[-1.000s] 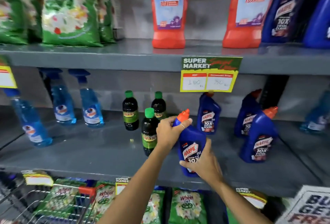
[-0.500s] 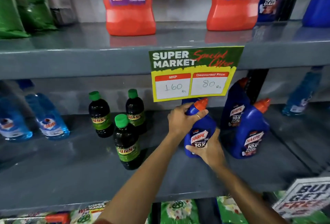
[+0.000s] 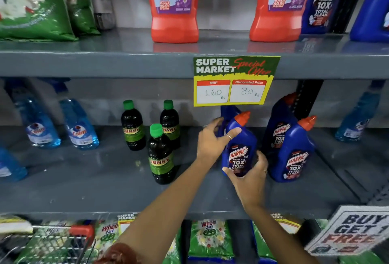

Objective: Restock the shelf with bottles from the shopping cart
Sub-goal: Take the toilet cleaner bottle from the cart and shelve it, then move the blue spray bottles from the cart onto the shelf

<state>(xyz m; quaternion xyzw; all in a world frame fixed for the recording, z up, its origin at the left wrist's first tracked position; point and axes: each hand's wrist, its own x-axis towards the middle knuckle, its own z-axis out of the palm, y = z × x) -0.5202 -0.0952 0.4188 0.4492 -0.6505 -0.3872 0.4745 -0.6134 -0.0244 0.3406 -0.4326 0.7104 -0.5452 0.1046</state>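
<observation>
A blue Harpic bottle with an orange cap stands upright on the grey middle shelf, under the yellow price tag. My left hand wraps its shoulder from the left, thumb across the front and fingers behind. My right hand cups its base from the front right. Two more blue Harpic bottles stand just to the right, and another is partly hidden behind the held one. The wire shopping cart with a red handle shows at the bottom left; its contents are blurred.
Three dark Sunny bottles with green caps stand left of my hands. Blue Colin spray bottles fill the far left. Red bathroom-cleaner bottles sit on the shelf above. A "Buy Get Free" sign juts out at the lower right.
Both hands have carried the Harpic bottle back from the shelf's front edge and set it beside the other Harpic bottles. My view has moved closer to the shelf.
</observation>
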